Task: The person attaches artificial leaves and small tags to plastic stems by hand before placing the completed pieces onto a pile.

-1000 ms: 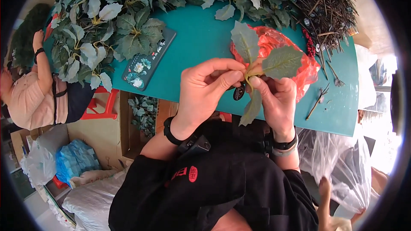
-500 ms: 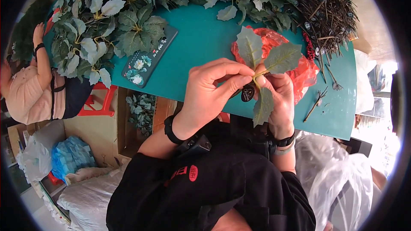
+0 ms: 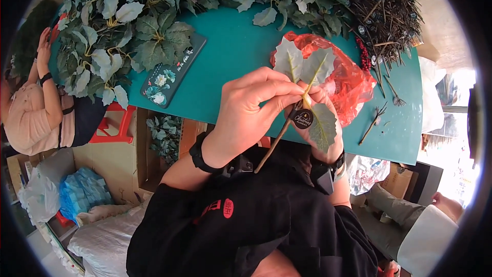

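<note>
Between my two hands, over the table's near edge, is an artificial leaf sprig (image 3: 323,125) with pale-green leaves and a yellowish junction. My left hand (image 3: 251,105) pinches it at that junction with thumb and fingertips. From the other side my right hand (image 3: 330,105) grips the sprig; leaves partly cover its fingers. A brown stem (image 3: 272,146) slants down toward my black top. By the junction hangs a round black tag (image 3: 302,118). Behind the hands lies a crumpled red plastic bag (image 3: 353,84) on the green table (image 3: 230,36).
Leafy artificial branches (image 3: 118,25) pile along the far and left side. Tagged brown stems (image 3: 384,10) heap at far right, near red berries (image 3: 364,54) and loose twigs (image 3: 373,122). A flowered dark case (image 3: 171,72) lies left. Another person (image 3: 36,107) is at left, a red stool (image 3: 115,125) beside them.
The sprig has turned in my hands: its pale leaf undersides, brown stem and tag face now show. At lower right, the clear plastic has gone, and another person's leg and hand appear.
</note>
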`<action>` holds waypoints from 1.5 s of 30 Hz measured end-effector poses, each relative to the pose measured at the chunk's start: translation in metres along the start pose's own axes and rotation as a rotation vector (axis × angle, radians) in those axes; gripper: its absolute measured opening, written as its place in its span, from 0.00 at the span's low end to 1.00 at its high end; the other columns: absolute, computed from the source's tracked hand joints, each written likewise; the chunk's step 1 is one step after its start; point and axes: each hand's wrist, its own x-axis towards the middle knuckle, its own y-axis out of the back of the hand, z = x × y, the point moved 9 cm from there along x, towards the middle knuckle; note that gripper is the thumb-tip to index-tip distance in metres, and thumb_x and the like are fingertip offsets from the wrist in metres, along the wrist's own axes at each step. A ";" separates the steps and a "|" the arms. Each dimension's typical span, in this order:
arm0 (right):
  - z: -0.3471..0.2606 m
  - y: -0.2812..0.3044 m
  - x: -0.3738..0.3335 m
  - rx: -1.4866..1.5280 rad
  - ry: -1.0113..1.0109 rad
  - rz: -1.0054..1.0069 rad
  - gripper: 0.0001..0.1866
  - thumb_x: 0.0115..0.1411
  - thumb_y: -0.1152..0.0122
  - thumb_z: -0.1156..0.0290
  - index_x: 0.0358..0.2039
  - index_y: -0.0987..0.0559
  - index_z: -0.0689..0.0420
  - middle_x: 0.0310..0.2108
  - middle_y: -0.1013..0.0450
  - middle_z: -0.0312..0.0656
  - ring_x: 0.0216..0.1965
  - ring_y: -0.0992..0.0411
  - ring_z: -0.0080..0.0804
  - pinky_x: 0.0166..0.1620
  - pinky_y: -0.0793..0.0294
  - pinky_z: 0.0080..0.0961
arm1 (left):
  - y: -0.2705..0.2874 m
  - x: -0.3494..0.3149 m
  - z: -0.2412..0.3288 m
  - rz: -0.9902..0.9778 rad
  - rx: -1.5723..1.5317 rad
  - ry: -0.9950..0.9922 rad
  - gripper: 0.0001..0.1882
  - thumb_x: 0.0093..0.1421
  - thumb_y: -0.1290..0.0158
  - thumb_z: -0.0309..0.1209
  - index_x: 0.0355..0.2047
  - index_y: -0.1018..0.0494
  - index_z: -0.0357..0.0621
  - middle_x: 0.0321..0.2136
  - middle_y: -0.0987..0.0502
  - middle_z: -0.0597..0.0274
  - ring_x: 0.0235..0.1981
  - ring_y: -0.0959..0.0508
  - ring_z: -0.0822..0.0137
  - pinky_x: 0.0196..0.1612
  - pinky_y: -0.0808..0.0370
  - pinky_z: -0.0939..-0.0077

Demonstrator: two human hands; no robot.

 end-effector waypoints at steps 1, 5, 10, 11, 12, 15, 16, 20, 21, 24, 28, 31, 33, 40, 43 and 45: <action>0.001 0.003 0.000 0.011 -0.008 0.049 0.08 0.60 0.44 0.74 0.41 0.29 0.56 0.41 0.28 0.35 0.26 0.30 0.20 0.33 0.26 0.17 | 0.000 0.000 0.002 0.000 0.036 -0.012 0.08 0.47 0.39 0.18 0.30 0.22 0.38 0.27 0.23 0.62 0.27 0.23 0.72 0.29 0.28 0.81; 0.000 0.004 -0.004 -0.023 -0.006 0.148 0.09 0.60 0.44 0.73 0.40 0.29 0.56 0.39 0.27 0.36 0.27 0.29 0.21 0.33 0.27 0.17 | -0.001 0.001 0.010 0.002 0.118 -0.061 0.08 0.47 0.39 0.18 0.30 0.21 0.39 0.27 0.23 0.62 0.26 0.23 0.72 0.28 0.27 0.81; -0.008 -0.009 0.001 0.065 0.054 -0.128 0.13 0.58 0.45 0.76 0.45 0.29 0.63 0.39 0.27 0.43 0.37 0.27 0.29 0.38 0.25 0.22 | 0.000 0.001 0.020 -0.006 0.153 -0.070 0.08 0.49 0.41 0.18 0.31 0.22 0.38 0.28 0.22 0.61 0.26 0.22 0.71 0.28 0.27 0.81; -0.009 -0.012 0.000 0.065 0.055 -0.129 0.13 0.58 0.45 0.76 0.45 0.29 0.63 0.39 0.27 0.43 0.37 0.27 0.29 0.38 0.25 0.22 | 0.000 0.001 0.019 -0.007 0.153 -0.071 0.08 0.49 0.41 0.18 0.31 0.22 0.38 0.28 0.22 0.61 0.26 0.22 0.71 0.28 0.27 0.81; -0.014 -0.013 -0.002 -0.057 0.096 -0.106 0.11 0.59 0.44 0.75 0.42 0.28 0.61 0.36 0.27 0.41 0.34 0.28 0.27 0.35 0.27 0.20 | 0.001 0.000 0.017 -0.003 0.126 -0.069 0.07 0.49 0.41 0.18 0.31 0.22 0.38 0.28 0.22 0.61 0.27 0.22 0.71 0.28 0.26 0.81; -0.027 -0.026 -0.006 -0.295 0.187 -0.054 0.05 0.60 0.44 0.74 0.38 0.26 0.57 0.28 0.28 0.36 0.28 0.30 0.21 0.30 0.31 0.16 | 0.003 -0.002 0.012 -0.005 0.071 -0.070 0.06 0.50 0.42 0.18 0.31 0.22 0.37 0.29 0.21 0.60 0.27 0.22 0.72 0.29 0.26 0.81; -0.031 -0.028 -0.008 -0.411 0.239 -0.039 0.05 0.60 0.44 0.75 0.37 0.26 0.59 0.28 0.28 0.36 0.27 0.30 0.21 0.30 0.31 0.16 | 0.004 -0.003 0.007 -0.002 0.027 -0.008 0.06 0.51 0.42 0.18 0.31 0.22 0.36 0.29 0.21 0.59 0.28 0.22 0.72 0.29 0.26 0.81; -0.046 -0.043 -0.015 -0.759 0.421 -0.026 0.04 0.59 0.44 0.78 0.35 0.27 0.63 0.29 0.29 0.38 0.27 0.30 0.22 0.29 0.30 0.18 | 0.004 -0.009 -0.010 0.012 -0.113 0.130 0.05 0.52 0.43 0.18 0.31 0.23 0.33 0.30 0.21 0.56 0.29 0.22 0.71 0.30 0.25 0.81; -0.050 -0.052 -0.016 -0.884 0.495 -0.047 0.05 0.58 0.44 0.79 0.34 0.27 0.64 0.30 0.30 0.39 0.26 0.30 0.23 0.29 0.30 0.19 | 0.004 -0.012 -0.016 0.027 -0.171 0.147 0.05 0.53 0.43 0.18 0.31 0.23 0.33 0.30 0.21 0.55 0.29 0.22 0.70 0.31 0.25 0.81; -0.061 -0.071 -0.024 -1.127 0.658 -0.082 0.05 0.56 0.44 0.81 0.33 0.29 0.66 0.30 0.31 0.41 0.26 0.30 0.26 0.29 0.30 0.21 | 0.002 -0.014 -0.021 0.045 -0.261 0.172 0.04 0.54 0.44 0.19 0.31 0.24 0.31 0.30 0.22 0.54 0.29 0.22 0.69 0.31 0.25 0.81; -0.065 -0.088 -0.031 -1.386 0.855 -0.123 0.06 0.53 0.44 0.84 0.32 0.30 0.66 0.31 0.32 0.46 0.26 0.30 0.35 0.28 0.31 0.26 | 0.000 -0.017 -0.026 0.067 -0.355 0.203 0.04 0.55 0.45 0.20 0.31 0.25 0.31 0.31 0.22 0.53 0.28 0.23 0.69 0.32 0.25 0.81; -0.065 -0.094 -0.033 -1.423 0.906 -0.143 0.07 0.51 0.44 0.86 0.31 0.31 0.66 0.30 0.33 0.47 0.25 0.31 0.41 0.28 0.32 0.28 | -0.002 -0.019 -0.031 0.075 -0.402 0.231 0.05 0.56 0.45 0.21 0.31 0.26 0.31 0.31 0.23 0.54 0.28 0.23 0.70 0.33 0.26 0.81; -0.063 -0.095 -0.031 -1.406 0.880 -0.150 0.08 0.50 0.45 0.87 0.30 0.31 0.65 0.30 0.33 0.48 0.25 0.32 0.43 0.28 0.32 0.29 | -0.002 -0.020 -0.032 0.096 -0.428 0.228 0.05 0.57 0.45 0.23 0.32 0.26 0.31 0.30 0.23 0.55 0.28 0.25 0.71 0.33 0.27 0.81; -0.058 -0.097 -0.030 -1.405 0.919 -0.121 0.08 0.49 0.44 0.87 0.30 0.30 0.65 0.30 0.33 0.47 0.25 0.32 0.41 0.28 0.32 0.28 | -0.001 -0.022 -0.037 0.133 -0.497 0.244 0.05 0.58 0.46 0.23 0.33 0.27 0.32 0.30 0.24 0.58 0.28 0.26 0.73 0.34 0.28 0.83; -0.058 -0.095 -0.030 -1.384 0.928 -0.083 0.06 0.50 0.43 0.85 0.30 0.27 0.65 0.30 0.32 0.44 0.25 0.33 0.34 0.28 0.34 0.25 | -0.002 -0.022 -0.036 0.095 -0.459 0.232 0.04 0.58 0.47 0.21 0.34 0.26 0.32 0.32 0.24 0.60 0.29 0.24 0.74 0.34 0.26 0.84; -0.055 -0.096 -0.030 -1.409 0.912 -0.090 0.06 0.51 0.43 0.85 0.30 0.27 0.65 0.30 0.32 0.45 0.25 0.32 0.34 0.28 0.34 0.23 | 0.000 -0.024 -0.036 0.114 -0.438 0.270 0.04 0.58 0.47 0.22 0.34 0.26 0.33 0.32 0.24 0.61 0.29 0.24 0.75 0.34 0.26 0.84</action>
